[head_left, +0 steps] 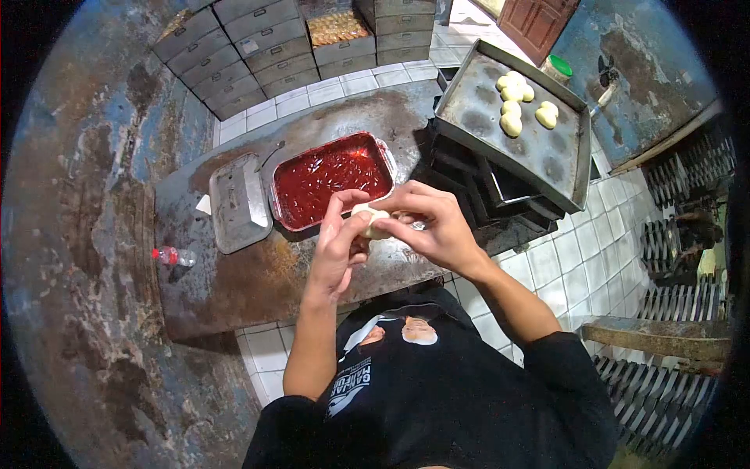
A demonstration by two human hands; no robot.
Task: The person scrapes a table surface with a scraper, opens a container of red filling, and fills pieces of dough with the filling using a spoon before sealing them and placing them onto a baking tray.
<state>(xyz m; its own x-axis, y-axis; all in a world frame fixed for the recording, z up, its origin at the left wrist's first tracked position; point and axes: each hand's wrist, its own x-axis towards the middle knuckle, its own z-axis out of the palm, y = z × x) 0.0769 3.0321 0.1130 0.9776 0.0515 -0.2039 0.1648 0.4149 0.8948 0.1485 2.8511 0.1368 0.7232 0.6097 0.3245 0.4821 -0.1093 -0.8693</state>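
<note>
Pale dough [373,231] pinched
It is clamped by left hand [336,245] and right hand [439,228] (red mass [330,173] seen beyond).

Stained blue wall [656,47]; white-tiled floor [582,258]; worn table [226,301]; brown panelled door [539,23].

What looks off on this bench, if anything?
A small white scrap sits beside the grey metal tray, apparently stray. The tabletop is blotched with brown, rust-like patches, so it looks worn. The held dough shows nothing odd.
</note>
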